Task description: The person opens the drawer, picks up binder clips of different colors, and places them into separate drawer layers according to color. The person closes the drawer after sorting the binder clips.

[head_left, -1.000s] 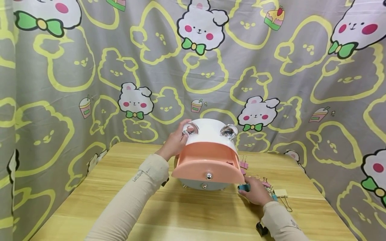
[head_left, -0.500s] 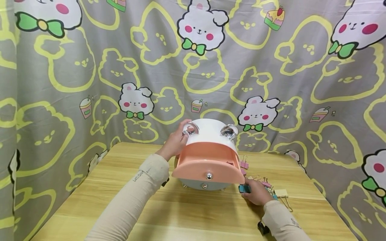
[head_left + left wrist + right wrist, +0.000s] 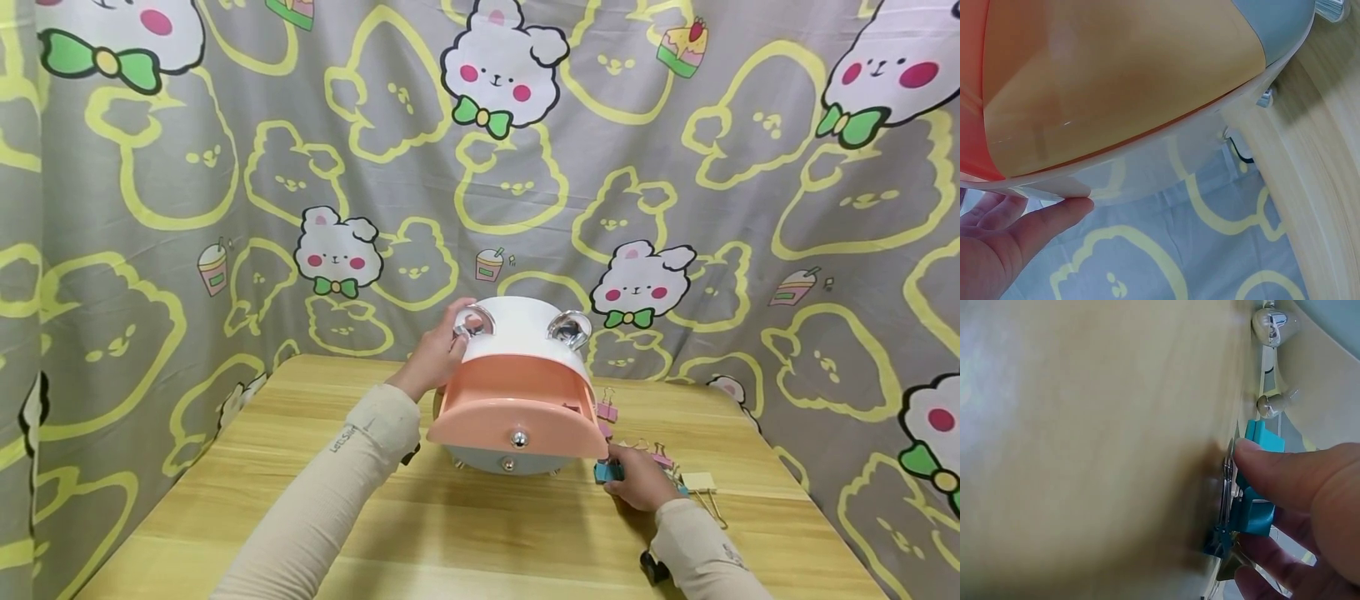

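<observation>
A small white storage box (image 3: 525, 323) with silver ears stands on the table, its upper peach drawer (image 3: 487, 427) pulled out and its lower grey-blue drawer (image 3: 480, 459) in place. My left hand (image 3: 442, 346) grips the box at its left ear (image 3: 476, 320); in the left wrist view the thumb (image 3: 1060, 219) lies along the white shell. Close to the table, beside the drawer's right corner, my right hand (image 3: 639, 479) pinches a teal binder clip (image 3: 1255, 512) between thumb and fingers. Another teal clip (image 3: 1216, 542) lies right under it. Something pink shows inside the peach drawer.
Several pink, teal and yellow binder clips lie right of the box, among them a pink one (image 3: 607, 411) and a yellow one (image 3: 699, 481) near the right wrist. A patterned curtain (image 3: 405, 183) hangs behind the wooden table (image 3: 450, 542).
My right hand has shifted very slightly with its fingers at the teal binder clip. The left hand, the box and the pulled-out drawer look the same.
</observation>
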`<state>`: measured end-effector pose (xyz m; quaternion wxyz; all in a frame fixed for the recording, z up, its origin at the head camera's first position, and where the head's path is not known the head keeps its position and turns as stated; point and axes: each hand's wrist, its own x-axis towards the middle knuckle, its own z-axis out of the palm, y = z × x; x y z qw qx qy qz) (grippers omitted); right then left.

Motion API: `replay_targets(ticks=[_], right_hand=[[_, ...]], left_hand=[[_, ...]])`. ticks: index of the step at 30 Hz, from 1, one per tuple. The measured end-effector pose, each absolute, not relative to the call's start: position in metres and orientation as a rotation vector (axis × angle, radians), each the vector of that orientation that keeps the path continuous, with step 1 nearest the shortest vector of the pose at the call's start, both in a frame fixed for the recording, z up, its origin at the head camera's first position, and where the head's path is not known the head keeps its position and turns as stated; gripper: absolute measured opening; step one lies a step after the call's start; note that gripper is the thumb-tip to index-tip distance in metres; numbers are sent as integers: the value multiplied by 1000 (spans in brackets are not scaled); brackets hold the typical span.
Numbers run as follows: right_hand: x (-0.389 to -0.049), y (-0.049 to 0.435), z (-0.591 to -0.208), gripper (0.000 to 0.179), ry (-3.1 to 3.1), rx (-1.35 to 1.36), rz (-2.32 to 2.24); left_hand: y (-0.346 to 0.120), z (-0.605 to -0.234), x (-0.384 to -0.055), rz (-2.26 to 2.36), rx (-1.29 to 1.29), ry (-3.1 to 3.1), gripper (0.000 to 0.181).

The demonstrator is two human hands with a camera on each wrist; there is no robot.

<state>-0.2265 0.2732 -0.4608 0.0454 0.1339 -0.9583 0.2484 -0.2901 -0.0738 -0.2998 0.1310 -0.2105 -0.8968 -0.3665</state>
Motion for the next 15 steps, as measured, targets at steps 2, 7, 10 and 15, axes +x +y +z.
replay_targets(ticks=[2,7,10,15], right_hand=[[-226,274,-461,50,-2919,414,768],[-226,274,-461,47,-2923,390,777],[-226,274,-461,46,-2932,375,775],[-225,274,-460,47,-2939,369,790]], left_hand=[[-74,-300,-290,-1066,-610,-2605,51],[-74,-300,-291,-1048,-616,-2597,51],[-74,-300,-291,-1041,-614,-2597,51],[-74,-300,-290,-1047,-616,-2592,50]])
